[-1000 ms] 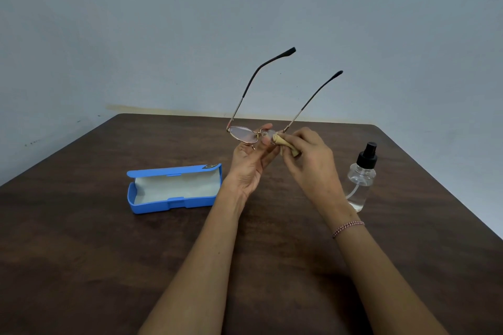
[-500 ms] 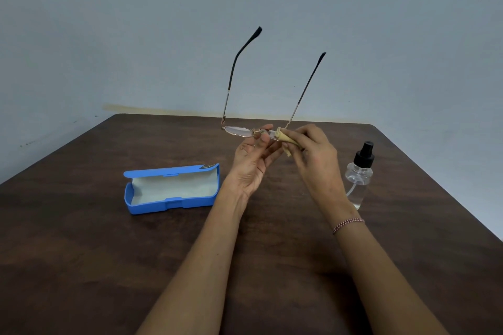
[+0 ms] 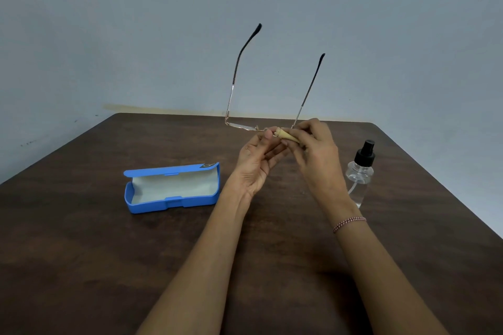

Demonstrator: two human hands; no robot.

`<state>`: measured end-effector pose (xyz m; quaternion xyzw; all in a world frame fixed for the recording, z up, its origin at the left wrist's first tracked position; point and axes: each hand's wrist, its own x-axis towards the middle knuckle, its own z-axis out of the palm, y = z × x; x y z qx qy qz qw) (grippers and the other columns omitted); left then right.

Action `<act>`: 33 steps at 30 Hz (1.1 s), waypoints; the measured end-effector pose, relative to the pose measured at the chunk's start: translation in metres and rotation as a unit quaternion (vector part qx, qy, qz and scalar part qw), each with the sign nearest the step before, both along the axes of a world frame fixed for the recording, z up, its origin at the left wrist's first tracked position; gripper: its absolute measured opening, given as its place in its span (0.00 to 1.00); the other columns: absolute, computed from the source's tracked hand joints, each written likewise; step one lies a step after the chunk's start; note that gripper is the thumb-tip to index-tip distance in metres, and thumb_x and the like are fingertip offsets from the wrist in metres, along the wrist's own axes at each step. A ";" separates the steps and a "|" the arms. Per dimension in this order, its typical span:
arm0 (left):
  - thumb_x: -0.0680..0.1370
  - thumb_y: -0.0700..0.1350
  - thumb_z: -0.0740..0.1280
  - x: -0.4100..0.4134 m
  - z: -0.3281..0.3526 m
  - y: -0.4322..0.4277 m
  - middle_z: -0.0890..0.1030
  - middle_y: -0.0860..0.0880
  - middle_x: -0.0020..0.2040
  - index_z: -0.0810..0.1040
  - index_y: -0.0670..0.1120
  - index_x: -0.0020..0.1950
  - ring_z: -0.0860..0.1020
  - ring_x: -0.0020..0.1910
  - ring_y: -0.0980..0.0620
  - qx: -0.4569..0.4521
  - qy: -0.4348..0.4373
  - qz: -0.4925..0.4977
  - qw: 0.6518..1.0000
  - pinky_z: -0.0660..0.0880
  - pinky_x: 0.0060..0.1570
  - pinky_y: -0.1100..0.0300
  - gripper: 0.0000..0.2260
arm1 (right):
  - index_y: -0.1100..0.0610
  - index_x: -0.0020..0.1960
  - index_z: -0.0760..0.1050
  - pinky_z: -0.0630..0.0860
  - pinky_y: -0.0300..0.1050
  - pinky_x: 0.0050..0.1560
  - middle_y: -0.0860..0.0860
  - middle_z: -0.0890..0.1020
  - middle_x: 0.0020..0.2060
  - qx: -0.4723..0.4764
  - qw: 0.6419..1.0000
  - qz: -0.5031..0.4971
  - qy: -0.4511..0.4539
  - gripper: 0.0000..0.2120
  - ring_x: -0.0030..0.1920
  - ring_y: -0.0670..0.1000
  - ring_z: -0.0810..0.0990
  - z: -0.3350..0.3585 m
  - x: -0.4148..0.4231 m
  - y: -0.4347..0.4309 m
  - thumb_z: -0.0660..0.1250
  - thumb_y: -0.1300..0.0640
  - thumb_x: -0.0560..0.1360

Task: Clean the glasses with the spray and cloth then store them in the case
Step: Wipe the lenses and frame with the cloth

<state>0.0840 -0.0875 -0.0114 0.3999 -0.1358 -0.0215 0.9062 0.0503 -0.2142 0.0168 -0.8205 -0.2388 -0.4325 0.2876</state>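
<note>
So the person is mid-wipe as far as I can tell. The left hand (image 3: 255,160) is palm up, fingertips pinching the glasses (image 3: 241,126) around the bridge. It holds them above the bench (image 3: 81,253) with the lenses lying nearly flat and both temples sticking straight up, unfolded. The right hand (image 3: 315,152) is right next to it, fingers curled tight round a small tan cloth (image 3: 285,135) that's folded over the lens on that side. That lens is basically hidden under cloth and fingers. The other lens pokes out bare to the left of the left hand's fingertips.

The spray bottle (image 3: 360,171) stands upright on the bench just right of the right wrist, nobody touching it. My guess is the spraying part is done, though I can't see any mist or drops on the lenses to prove it. The blue case (image 3: 171,187) sits on the bench off to the left of the left hand, lid flipped open and nothing inside but the pale lining.

I'd call it roughly the middle of the job. What's left: probably the uncovered lens, then folding those temples in, laying the glasses in the case and snapping the lid shut. Nothing about storage has started yet.
</note>
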 end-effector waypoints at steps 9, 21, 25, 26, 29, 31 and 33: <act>0.71 0.51 0.66 -0.004 0.002 -0.005 0.84 0.43 0.41 0.77 0.40 0.52 0.84 0.44 0.49 0.035 0.020 -0.041 0.998 0.81 0.41 0.58 0.17 | 0.62 0.55 0.76 0.62 0.27 0.53 0.54 0.76 0.50 -0.021 0.999 0.006 0.031 0.09 0.52 0.46 0.68 0.000 0.003 -0.004 0.63 0.67 0.75; 0.64 0.65 0.70 -0.006 0.004 0.006 0.84 0.50 0.49 0.79 0.50 0.59 0.82 0.45 0.56 0.119 -0.018 -0.070 0.990 0.79 0.36 0.62 0.29 | 0.65 0.48 0.72 0.58 0.32 0.44 0.54 0.72 0.43 0.075 0.995 -0.045 0.055 0.06 0.46 0.50 0.65 -0.001 0.008 -0.006 0.58 0.70 0.77; 0.62 0.67 0.73 -0.004 0.002 0.016 0.83 0.51 0.51 0.78 0.56 0.61 0.81 0.43 0.58 0.059 -0.044 -0.085 0.994 0.78 0.31 0.65 0.31 | 0.63 0.45 0.70 0.57 0.33 0.39 0.51 0.71 0.42 0.117 0.990 -0.031 0.076 0.05 0.45 0.51 0.65 0.000 0.008 -0.007 0.57 0.67 0.79; 0.62 0.66 0.73 -0.004 0.001 0.018 0.83 0.51 0.52 0.78 0.57 0.61 0.81 0.43 0.58 0.046 -0.051 -0.089 0.994 0.78 0.32 0.65 0.29 | 0.60 0.45 0.68 0.57 0.34 0.38 0.51 0.71 0.41 0.124 0.989 -0.026 0.081 0.06 0.45 0.51 0.66 -0.001 0.008 -0.007 0.57 0.66 0.80; 0.64 0.65 0.72 -0.004 0.001 0.023 0.82 0.49 0.54 0.78 0.59 0.61 0.82 0.45 0.56 -0.003 -0.062 -0.103 0.993 0.79 0.33 0.64 0.27 | 0.56 0.44 0.65 0.61 0.32 0.37 0.50 0.72 0.41 0.129 0.986 -0.020 0.103 0.07 0.45 0.50 0.66 -0.001 0.008 -0.007 0.56 0.62 0.81; 0.65 0.64 0.72 -0.003 0.001 0.026 0.82 0.48 0.56 0.77 0.58 0.62 0.82 0.45 0.54 -0.025 -0.061 -0.109 0.992 0.80 0.33 0.62 0.27 | 0.58 0.44 0.67 0.62 0.30 0.38 0.50 0.72 0.41 0.127 0.984 -0.022 0.120 0.07 0.45 0.50 0.66 -0.001 0.008 -0.008 0.56 0.60 0.81; 0.65 0.63 0.72 -0.002 0.000 0.027 0.82 0.46 0.56 0.77 0.58 0.62 0.83 0.45 0.53 -0.024 -0.059 -0.108 0.992 0.80 0.33 0.62 0.27 | 0.61 0.46 0.70 0.62 0.27 0.38 0.50 0.73 0.42 0.118 0.984 -0.025 0.130 0.09 0.45 0.49 0.67 -0.001 0.009 -0.009 0.55 0.59 0.81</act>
